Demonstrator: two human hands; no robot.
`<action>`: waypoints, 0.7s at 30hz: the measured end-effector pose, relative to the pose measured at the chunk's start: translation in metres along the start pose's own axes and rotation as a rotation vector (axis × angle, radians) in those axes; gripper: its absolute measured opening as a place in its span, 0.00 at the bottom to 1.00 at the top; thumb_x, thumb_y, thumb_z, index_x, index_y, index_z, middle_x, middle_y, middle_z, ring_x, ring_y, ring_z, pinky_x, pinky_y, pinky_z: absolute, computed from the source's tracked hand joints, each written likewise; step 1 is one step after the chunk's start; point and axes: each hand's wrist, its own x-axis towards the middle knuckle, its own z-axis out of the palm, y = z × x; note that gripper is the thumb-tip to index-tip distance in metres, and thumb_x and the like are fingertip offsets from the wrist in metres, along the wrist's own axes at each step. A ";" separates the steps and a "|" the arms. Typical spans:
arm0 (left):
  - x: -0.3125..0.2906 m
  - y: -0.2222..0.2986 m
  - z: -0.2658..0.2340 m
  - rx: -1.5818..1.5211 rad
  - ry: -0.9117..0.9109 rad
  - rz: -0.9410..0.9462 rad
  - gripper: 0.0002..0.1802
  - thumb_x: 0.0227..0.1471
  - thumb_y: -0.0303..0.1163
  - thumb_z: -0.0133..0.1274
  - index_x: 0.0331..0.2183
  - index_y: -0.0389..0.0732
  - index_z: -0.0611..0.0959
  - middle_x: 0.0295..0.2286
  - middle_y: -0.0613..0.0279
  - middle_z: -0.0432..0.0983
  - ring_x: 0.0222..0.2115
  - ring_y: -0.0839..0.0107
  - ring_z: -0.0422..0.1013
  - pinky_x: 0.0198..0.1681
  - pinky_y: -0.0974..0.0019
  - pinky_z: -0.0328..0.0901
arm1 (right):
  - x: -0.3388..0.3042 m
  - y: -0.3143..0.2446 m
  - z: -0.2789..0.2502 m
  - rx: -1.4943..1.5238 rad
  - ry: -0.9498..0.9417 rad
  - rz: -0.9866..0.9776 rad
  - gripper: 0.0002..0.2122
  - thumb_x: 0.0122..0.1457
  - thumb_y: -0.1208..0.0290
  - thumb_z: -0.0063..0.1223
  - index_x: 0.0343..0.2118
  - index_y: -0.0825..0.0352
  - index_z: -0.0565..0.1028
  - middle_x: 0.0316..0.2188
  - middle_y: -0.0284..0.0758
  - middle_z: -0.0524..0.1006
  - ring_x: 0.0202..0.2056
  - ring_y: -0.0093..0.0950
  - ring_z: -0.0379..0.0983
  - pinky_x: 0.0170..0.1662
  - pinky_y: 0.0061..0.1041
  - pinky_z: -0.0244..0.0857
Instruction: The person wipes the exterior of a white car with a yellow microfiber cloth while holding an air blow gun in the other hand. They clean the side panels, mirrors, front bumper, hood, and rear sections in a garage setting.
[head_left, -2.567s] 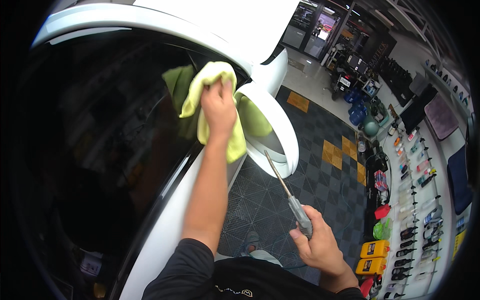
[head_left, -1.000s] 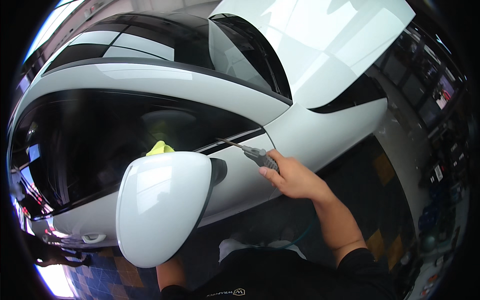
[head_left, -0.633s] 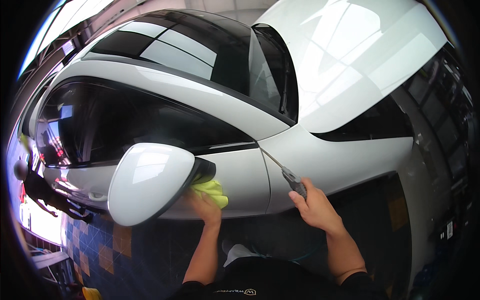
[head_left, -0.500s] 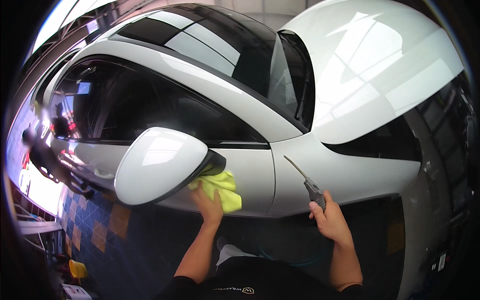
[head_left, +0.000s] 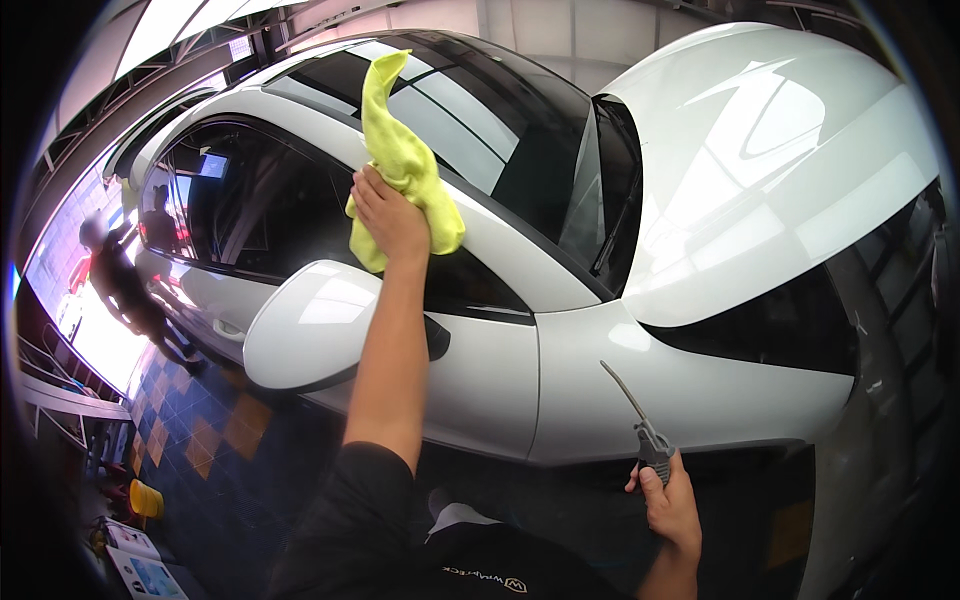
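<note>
Far from blow gun (head_left: 655, 450), cloth (head_left: 405, 165) crosses roof edge (head_left: 318, 127).

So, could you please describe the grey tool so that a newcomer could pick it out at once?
Start with the white car and its raised hood, then drop to the white fender below. In front of that fender, the right grip holds a grey tool. Its thin rod, angled up and left, sets it apart from the soft yellow-green cloth in the left grip.

Glare bleaches the wide white-lit opening (head_left: 66, 262) at left; reflections streak the glossy, curved white car hood (head_left: 745, 205); edges bend into blackness.
</note>
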 end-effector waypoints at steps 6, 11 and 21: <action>-0.203 0.086 -0.012 -0.447 -0.437 -0.239 0.38 0.58 0.33 0.48 0.63 0.27 0.54 0.62 0.30 0.50 0.63 0.38 0.51 0.66 0.50 0.49 | 0.017 -0.001 -0.015 -0.026 -0.010 -0.022 0.12 0.67 0.65 0.49 0.40 0.71 0.68 0.25 0.34 0.75 0.28 0.23 0.75 0.34 0.25 0.69; -0.021 -0.003 -0.015 0.087 -0.401 -0.038 0.24 0.59 0.39 0.47 0.54 0.41 0.72 0.54 0.49 0.68 0.57 0.48 0.62 0.56 0.49 0.61 | 0.026 -0.011 -0.016 -0.108 -0.158 -0.004 0.17 0.66 0.62 0.50 0.48 0.72 0.67 0.25 0.36 0.76 0.29 0.27 0.76 0.35 0.27 0.70; -0.126 0.044 -0.012 -0.140 -0.607 0.084 0.18 0.56 0.30 0.46 0.47 0.36 0.79 0.47 0.39 0.74 0.48 0.43 0.72 0.50 0.47 0.67 | 0.019 0.032 -0.024 0.116 -0.113 0.050 0.16 0.67 0.61 0.50 0.47 0.70 0.68 0.29 0.34 0.75 0.31 0.24 0.75 0.36 0.26 0.69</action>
